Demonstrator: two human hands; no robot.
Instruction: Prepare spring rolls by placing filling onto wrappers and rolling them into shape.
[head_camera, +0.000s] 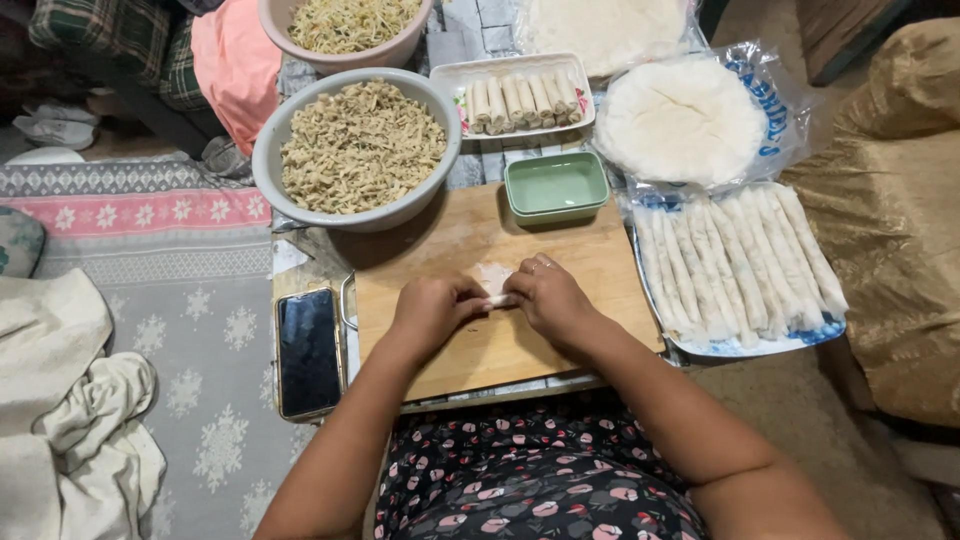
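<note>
**Both hands closed on a half-rolled wrapper at the cutting board**

The wooden cutting board (500, 300) served as the landmark. At its middle lay a thin white wrapper (495, 280), partly rolled, and both hands met over it. The left hand (432, 312) had its grip closed on the left end of the roll, fingers curled down over it. The right hand (552, 298), wearing a ring, had its grip closed on the right end in the same manner. Only a short white stretch of the wrapper showed between and just beyond the fingers; what lay inside it could not be seen.

Touching the board's far edge sat a small green rectangular dish (556, 186). At the board's far left corner stood a large grey bowl (272, 150) heaped with shredded tan filling, and beyond that a pink bowl (330, 55) of pale sprouts. Beyond the green dish lay a small white tray (450, 75) holding a row of finished rolls. To the right of the board, a larger tray (790, 342) carried many long white rolls side by side. Beyond that tray a round stack of wrappers (682, 120) rested on its clear plastic bag. Just left of the board lay a dark phone (307, 350), screen up.
</note>
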